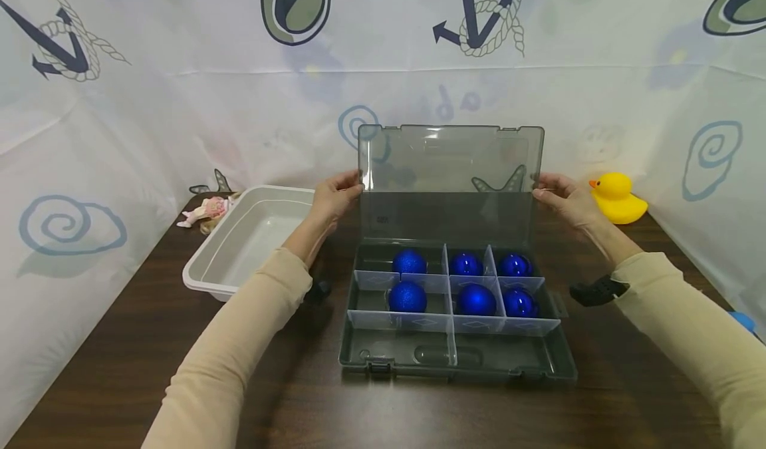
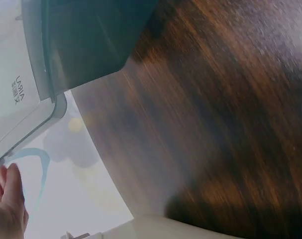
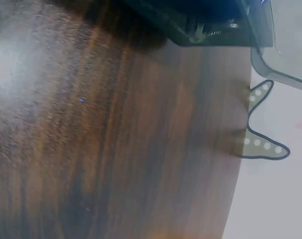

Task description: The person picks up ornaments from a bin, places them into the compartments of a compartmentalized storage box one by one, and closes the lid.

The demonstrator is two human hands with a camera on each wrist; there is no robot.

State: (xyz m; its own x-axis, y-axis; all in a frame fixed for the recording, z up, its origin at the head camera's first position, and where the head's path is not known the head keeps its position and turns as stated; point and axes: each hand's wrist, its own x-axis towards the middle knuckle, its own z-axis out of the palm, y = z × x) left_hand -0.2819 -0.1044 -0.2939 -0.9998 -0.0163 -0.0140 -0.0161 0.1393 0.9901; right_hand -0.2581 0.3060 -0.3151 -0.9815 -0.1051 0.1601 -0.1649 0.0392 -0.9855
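A dark translucent divided plastic box (image 1: 395,342) rests on the table with its lid (image 1: 449,156) raised upright at the back. Thumb and fingers of my left hand (image 1: 331,199) pinch the lid's left edge; that hand also shows in the left wrist view. On the opposite side, my right hand (image 1: 565,199) pinches the lid's right edge. Several blue balls lie in the back and middle rows of compartments. The left pair, such as the glittery ball (image 1: 407,297), looks matte, while others, like the shiny ball (image 1: 476,299), reflect light. Clear dividers (image 1: 391,320) separate the compartments.
Left of the box, a white plastic basin (image 1: 200,273) stands beside a doll in pink (image 1: 212,207). A yellow rubber duck (image 1: 619,199) sits behind the right forearm. Patterned white cloth (image 1: 407,96) hangs behind the dark wooden table (image 1: 287,402).
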